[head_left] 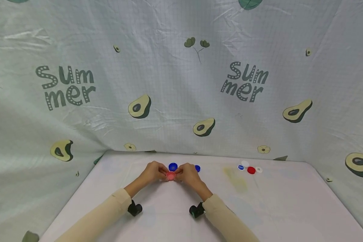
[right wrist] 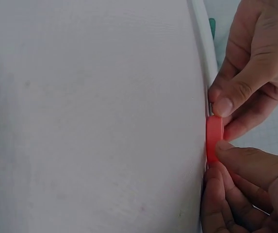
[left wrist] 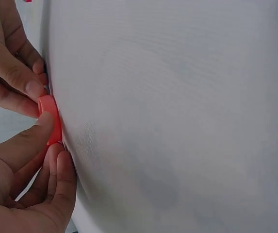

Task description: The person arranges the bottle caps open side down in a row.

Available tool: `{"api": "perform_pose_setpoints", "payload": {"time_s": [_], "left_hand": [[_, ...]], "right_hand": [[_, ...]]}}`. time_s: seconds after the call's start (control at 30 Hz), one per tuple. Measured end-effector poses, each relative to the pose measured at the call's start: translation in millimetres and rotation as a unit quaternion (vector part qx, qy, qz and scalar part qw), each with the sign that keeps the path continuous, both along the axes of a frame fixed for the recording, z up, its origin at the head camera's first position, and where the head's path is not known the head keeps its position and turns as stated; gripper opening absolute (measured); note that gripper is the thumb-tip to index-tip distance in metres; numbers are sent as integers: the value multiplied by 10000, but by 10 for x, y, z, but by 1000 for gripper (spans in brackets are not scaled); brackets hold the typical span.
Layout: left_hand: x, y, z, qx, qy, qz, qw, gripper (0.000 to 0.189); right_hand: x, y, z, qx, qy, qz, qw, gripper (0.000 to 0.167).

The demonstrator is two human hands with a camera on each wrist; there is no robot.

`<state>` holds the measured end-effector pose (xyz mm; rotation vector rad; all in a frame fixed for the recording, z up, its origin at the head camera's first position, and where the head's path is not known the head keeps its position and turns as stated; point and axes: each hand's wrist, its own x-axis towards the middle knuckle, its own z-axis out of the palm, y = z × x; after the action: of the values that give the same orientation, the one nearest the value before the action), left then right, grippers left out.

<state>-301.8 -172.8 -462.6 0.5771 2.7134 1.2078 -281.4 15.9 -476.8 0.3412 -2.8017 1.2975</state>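
A pinkish-red bottle cap (head_left: 170, 176) lies at the far middle of the table, between both hands. My left hand (head_left: 154, 172) pinches its left side; the thumb presses the rim in the left wrist view. From the right, my right hand (head_left: 187, 173) holds the opposite side with thumb and fingers, and in the right wrist view its thumb is on the cap (right wrist: 215, 138). Just behind the red cap is a blue cap (head_left: 173, 167). Another blue cap (head_left: 197, 168) sits beyond the right hand, partly hidden by it.
Off to the right is a group of caps: a blue-and-white one (head_left: 240, 167), a white one (head_left: 245, 163), a deep red one (head_left: 251, 170) and another white one (head_left: 258, 169). A yellowish stain (head_left: 236, 179) marks the tablecloth. A printed curtain (head_left: 169, 77) hangs behind the table.
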Motion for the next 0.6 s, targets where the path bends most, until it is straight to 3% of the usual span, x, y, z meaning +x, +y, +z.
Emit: {"api": "perform_pose_setpoints", "payload": {"time_s": [0.33, 0.6], "left_hand": [[-11, 6, -9, -104, 9, 208, 9997, 23], [33, 31, 26, -189, -283, 296, 9990, 31]], "right_hand": [[3, -20, 51, -19, 0, 42, 10000, 14], [7, 71, 76, 110, -487, -26, 9987, 13]]}}
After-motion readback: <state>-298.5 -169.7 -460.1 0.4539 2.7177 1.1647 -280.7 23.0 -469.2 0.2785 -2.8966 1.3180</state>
